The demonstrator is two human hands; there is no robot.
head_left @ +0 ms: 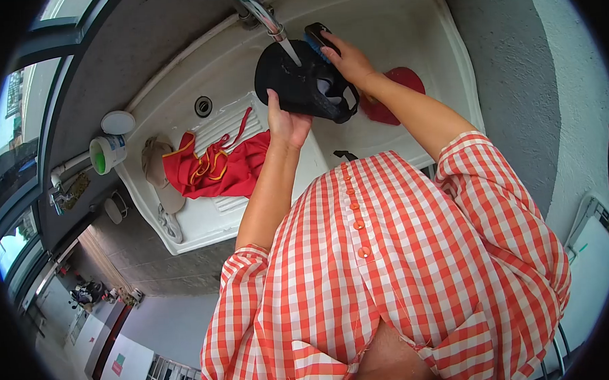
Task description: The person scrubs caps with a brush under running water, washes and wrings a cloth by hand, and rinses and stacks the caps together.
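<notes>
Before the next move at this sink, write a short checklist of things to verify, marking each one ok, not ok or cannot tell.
1. Left hand grips the black cap: ok.
2. Right hand holds the brush: ok.
3. Water from the tap lands on the black cap: ok.
4. Bristles press on the black cap: cannot tell.
5. Red cloth lies clear of the stream: ok, on the ribbed board.

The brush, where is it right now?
In the head view, the brush is near the top, just right of centre, in the right hand's grip. It's by the black cap, right of the tap.
</notes>
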